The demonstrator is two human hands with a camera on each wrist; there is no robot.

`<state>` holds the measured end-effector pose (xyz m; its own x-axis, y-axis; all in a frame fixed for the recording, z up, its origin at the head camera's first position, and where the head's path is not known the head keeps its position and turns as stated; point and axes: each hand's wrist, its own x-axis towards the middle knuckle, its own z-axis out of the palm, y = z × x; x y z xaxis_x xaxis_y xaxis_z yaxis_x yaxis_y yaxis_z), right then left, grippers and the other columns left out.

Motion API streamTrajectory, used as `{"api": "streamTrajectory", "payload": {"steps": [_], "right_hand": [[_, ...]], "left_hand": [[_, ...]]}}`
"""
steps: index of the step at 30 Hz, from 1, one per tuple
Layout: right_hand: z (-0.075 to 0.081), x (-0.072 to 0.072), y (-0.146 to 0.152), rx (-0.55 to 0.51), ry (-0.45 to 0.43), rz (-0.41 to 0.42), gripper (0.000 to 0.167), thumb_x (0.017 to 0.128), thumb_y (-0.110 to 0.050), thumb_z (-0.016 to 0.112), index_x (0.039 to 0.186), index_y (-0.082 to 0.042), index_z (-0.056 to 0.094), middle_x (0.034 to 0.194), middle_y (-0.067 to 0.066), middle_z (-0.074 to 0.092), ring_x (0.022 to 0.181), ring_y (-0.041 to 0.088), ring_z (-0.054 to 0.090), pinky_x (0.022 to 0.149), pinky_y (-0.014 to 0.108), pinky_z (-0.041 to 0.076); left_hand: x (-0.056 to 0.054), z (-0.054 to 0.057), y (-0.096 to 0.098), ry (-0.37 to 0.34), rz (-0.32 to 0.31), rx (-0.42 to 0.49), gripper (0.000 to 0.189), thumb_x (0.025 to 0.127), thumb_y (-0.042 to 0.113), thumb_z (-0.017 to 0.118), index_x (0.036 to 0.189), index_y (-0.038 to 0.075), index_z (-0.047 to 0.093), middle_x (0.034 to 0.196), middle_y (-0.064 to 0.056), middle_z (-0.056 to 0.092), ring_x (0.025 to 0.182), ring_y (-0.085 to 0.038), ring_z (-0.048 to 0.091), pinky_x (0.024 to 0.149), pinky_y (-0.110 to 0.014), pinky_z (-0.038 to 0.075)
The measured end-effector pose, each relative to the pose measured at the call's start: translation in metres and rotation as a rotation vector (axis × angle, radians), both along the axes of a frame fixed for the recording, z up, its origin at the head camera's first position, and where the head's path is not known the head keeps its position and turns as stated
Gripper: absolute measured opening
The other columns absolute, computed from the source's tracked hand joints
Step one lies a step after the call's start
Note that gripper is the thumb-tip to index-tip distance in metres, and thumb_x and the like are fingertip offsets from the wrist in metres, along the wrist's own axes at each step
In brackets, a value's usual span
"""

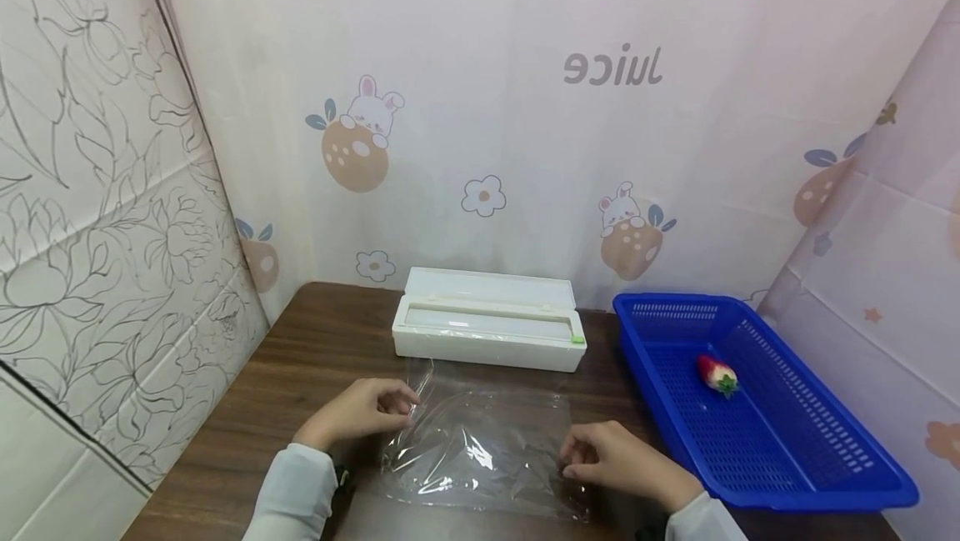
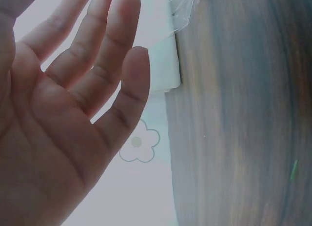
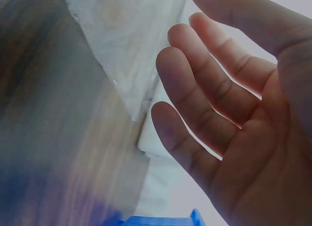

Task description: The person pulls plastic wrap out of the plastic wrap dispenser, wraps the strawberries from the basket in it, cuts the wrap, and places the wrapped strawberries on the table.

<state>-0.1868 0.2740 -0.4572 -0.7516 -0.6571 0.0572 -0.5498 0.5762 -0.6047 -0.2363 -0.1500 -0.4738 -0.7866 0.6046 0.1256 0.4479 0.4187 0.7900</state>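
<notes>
A sheet of clear cling film (image 1: 480,449), wrinkled and shiny, lies over the brown table in front of a white film dispenser box (image 1: 487,350) whose lid is up. At the sheet's left edge is my left hand (image 1: 362,413), its fingers loosely bent. My right hand (image 1: 618,459) is by the right edge, fingers relaxed in the same way. In the left wrist view the palm (image 2: 63,118) faces the camera with nothing in it. The right wrist view also has a bare palm (image 3: 263,157), with a corner of the film (image 3: 126,45) beyond the fingertips.
A blue plastic basket (image 1: 817,498) stands to the right, close to my right forearm. Inside it lies a red strawberry (image 1: 716,375) with a green top. A patterned curtain (image 1: 480,124) hangs behind the table, and a flower-print panel (image 1: 112,191) rises on the left.
</notes>
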Motion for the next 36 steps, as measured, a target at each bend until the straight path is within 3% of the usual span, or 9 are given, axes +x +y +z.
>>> {"api": "streamTrajectory", "payload": {"steps": [6, 8, 14, 18, 28, 36], "right_hand": [[0.011, -0.004, 0.003, 0.021, 0.008, -0.023, 0.010, 0.089, -0.018, 0.077, 0.094, -0.014, 0.069, 0.077, -0.019, 0.060, 0.070, -0.002, 0.057, 0.060, 0.023, 0.052], [0.017, -0.006, 0.004, 0.029, -0.003, -0.024, 0.009, 0.091, -0.018, 0.075, 0.096, -0.014, 0.069, 0.079, -0.019, 0.061, 0.071, -0.002, 0.058, 0.061, 0.023, 0.053], [0.039, -0.011, 0.010, 0.043, 0.079, -0.022, 0.008, 0.092, -0.017, 0.074, 0.098, -0.015, 0.069, 0.082, -0.017, 0.064, 0.074, -0.001, 0.059, 0.063, 0.026, 0.053], [0.051, -0.014, 0.015, 0.080, 0.105, -0.051, 0.009, 0.093, -0.021, 0.073, 0.098, -0.015, 0.068, 0.082, -0.018, 0.063, 0.074, -0.001, 0.059, 0.064, 0.027, 0.053], [0.079, -0.020, 0.039, 0.126, 0.170, -0.189, 0.011, 0.095, -0.027, 0.071, 0.100, -0.017, 0.068, 0.081, -0.017, 0.063, 0.072, 0.000, 0.057, 0.062, 0.026, 0.052], [0.093, -0.025, 0.062, 0.166, 0.186, -0.279, 0.013, 0.095, -0.027, 0.071, 0.102, -0.017, 0.069, 0.080, -0.016, 0.061, 0.071, 0.001, 0.056, 0.062, 0.026, 0.051]], "left_hand": [[-0.001, 0.004, 0.001, 0.044, 0.034, 0.012, 0.029, 0.090, 0.015, 0.076, 0.114, 0.001, 0.068, 0.102, -0.011, 0.070, 0.091, -0.013, 0.066, 0.080, -0.029, 0.057], [-0.001, 0.006, 0.002, 0.068, 0.042, 0.012, 0.029, 0.091, 0.015, 0.075, 0.115, 0.001, 0.067, 0.105, -0.012, 0.070, 0.092, -0.016, 0.067, 0.080, -0.031, 0.058], [-0.002, 0.010, 0.005, 0.140, 0.090, -0.004, 0.025, 0.096, 0.017, 0.070, 0.117, 0.004, 0.067, 0.113, -0.012, 0.069, 0.098, -0.027, 0.067, 0.084, -0.041, 0.057], [-0.002, 0.013, 0.006, 0.142, 0.113, -0.030, 0.025, 0.097, 0.020, 0.069, 0.117, 0.006, 0.068, 0.114, -0.009, 0.069, 0.099, -0.025, 0.067, 0.085, -0.042, 0.057], [-0.004, 0.007, 0.001, 0.225, 0.138, -0.065, 0.020, 0.095, 0.013, 0.070, 0.113, 0.005, 0.069, 0.108, -0.011, 0.069, 0.095, -0.025, 0.068, 0.083, -0.042, 0.057], [-0.006, 0.005, 0.002, 0.247, 0.153, -0.089, 0.019, 0.095, 0.013, 0.069, 0.113, 0.006, 0.069, 0.108, -0.009, 0.069, 0.095, -0.025, 0.068, 0.083, -0.042, 0.057]]}}
